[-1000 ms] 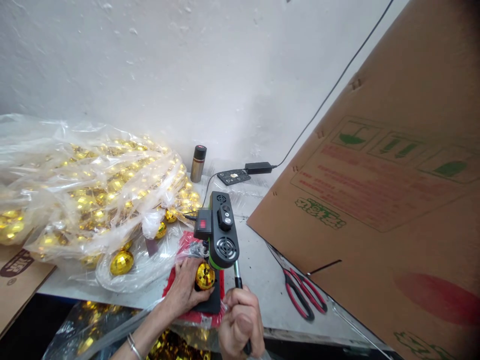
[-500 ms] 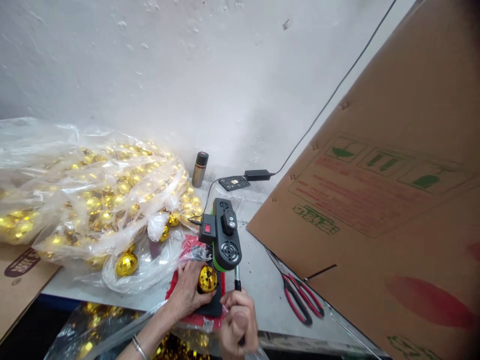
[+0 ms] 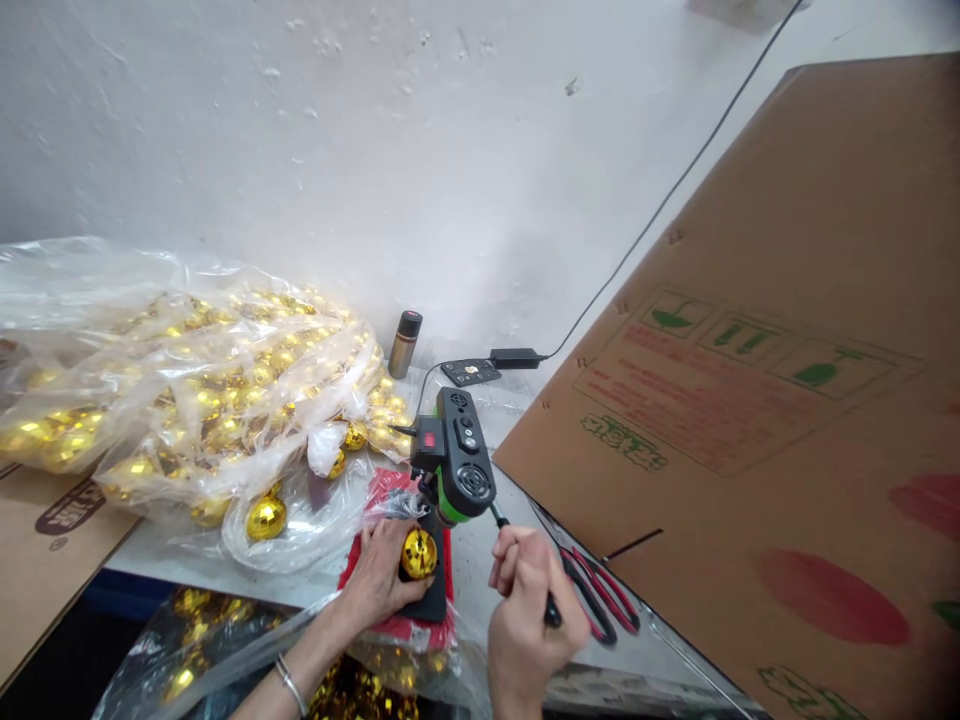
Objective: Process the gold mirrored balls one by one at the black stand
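Observation:
My left hand (image 3: 381, 575), with a silver bangle at the wrist, has its thumb and fingers around a gold mirrored ball (image 3: 418, 553) on the black base (image 3: 431, 606) of a small machine. My right hand (image 3: 534, 600) is wrapped round the black-ended metal lever (image 3: 498, 514) at the machine's right side. The black and green machine head (image 3: 466, 460) stands just above and behind the ball. A red cloth (image 3: 450, 580) lies under the base.
A clear plastic bag of gold balls (image 3: 225, 390) fills the left. Behind stand a brown spray can (image 3: 405, 345) and a black adapter (image 3: 516, 358). Red-handled scissors (image 3: 600, 590) lie beside a large cardboard box (image 3: 750, 400) at right. Gold balls in plastic (image 3: 184, 680) show below the table.
My right hand has moved right and up with the lever, which is now tilted outward. The view has shifted slightly. My left hand still holds the ball on the base.

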